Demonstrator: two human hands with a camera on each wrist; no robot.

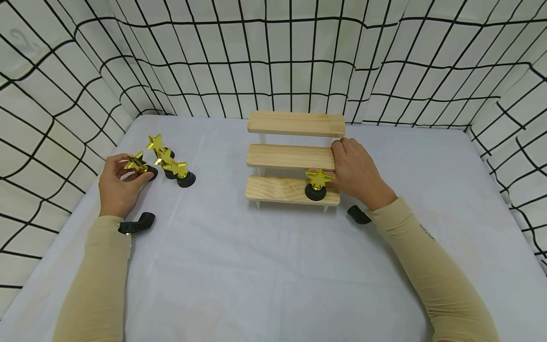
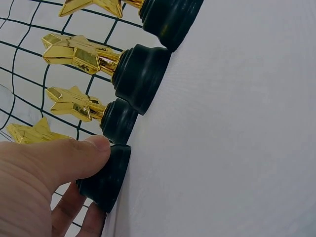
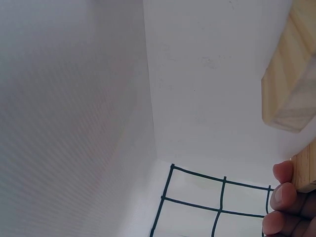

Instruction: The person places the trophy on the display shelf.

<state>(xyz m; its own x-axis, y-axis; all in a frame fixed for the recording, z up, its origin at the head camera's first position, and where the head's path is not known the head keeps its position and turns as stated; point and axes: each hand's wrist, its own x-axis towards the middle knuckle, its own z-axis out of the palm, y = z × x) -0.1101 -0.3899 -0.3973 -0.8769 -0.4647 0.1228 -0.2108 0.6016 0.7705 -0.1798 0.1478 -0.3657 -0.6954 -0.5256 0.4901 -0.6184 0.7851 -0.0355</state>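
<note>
A three-step wooden riser (image 1: pixel 295 124) stands mid-table. One gold star trophy (image 1: pixel 316 183) with a black base stands on its lowest step. My right hand (image 1: pixel 338 164) is just right of that trophy, fingers curled over the right end of the middle step (image 1: pixel 286 156); in the right wrist view its fingertips (image 3: pixel 282 193) press against the wood (image 3: pixel 307 173). At the left, my left hand (image 1: pixel 130 175) grips another star trophy (image 1: pixel 137 164) standing on the table, thumb on its black base (image 2: pixel 106 177). Three more star trophies (image 1: pixel 181 172) stand in a row beside it.
The white cloth table (image 1: pixel 265 266) is walled by a black-grid curtain (image 1: pixel 273 57) at the back and both sides. The trophy row (image 2: pixel 138 79) sits close to the left wall. A black wrist-camera mount (image 1: pixel 138 223) shows at each forearm.
</note>
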